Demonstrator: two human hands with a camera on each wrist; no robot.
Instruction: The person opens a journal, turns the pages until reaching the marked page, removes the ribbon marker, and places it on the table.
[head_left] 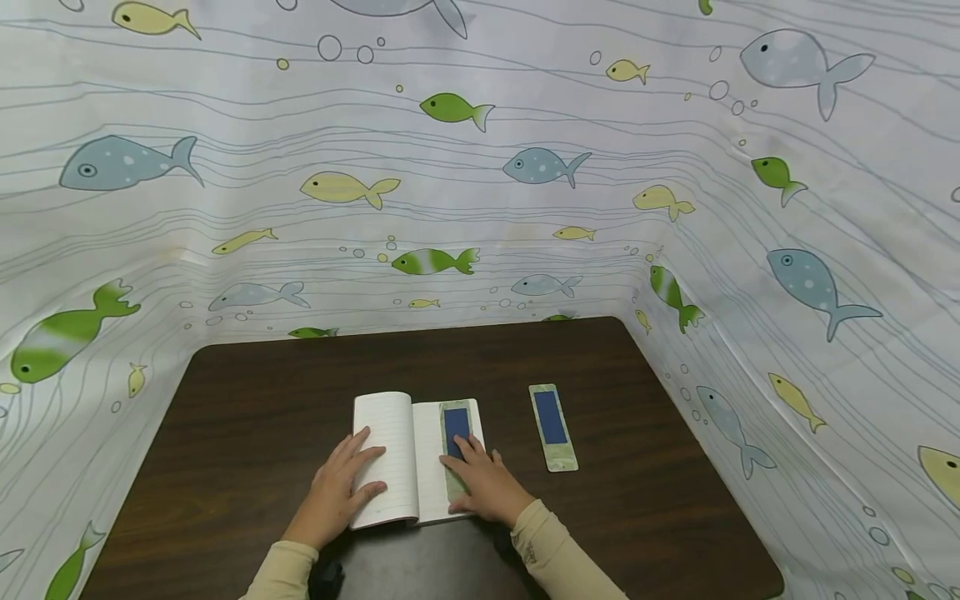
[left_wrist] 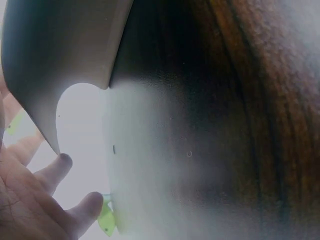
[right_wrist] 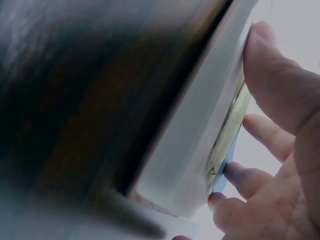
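Note:
An open notebook [head_left: 390, 467] lies on the table, with ruled lines showing on its left page. My left hand [head_left: 333, 492] rests on that page's outer edge, fingers spread. In the left wrist view, the left hand [left_wrist: 45, 195] is beside a curved page edge [left_wrist: 60, 55]. A green bookmark-like card [head_left: 455, 421] with a dark blue panel lies lengthwise on the right page. Relaxed fingers of my right hand [head_left: 491, 487] press on it, partly hiding it. The right wrist view has the right hand [right_wrist: 280, 175] over the card's edge [right_wrist: 227, 130] and the notebook's side [right_wrist: 185, 135].
A second green card [head_left: 553, 427] with a blue panel lies on the dark wooden table [head_left: 637, 500], right of the notebook. A white fish-printed curtain [head_left: 465, 208] surrounds the table at the back and sides.

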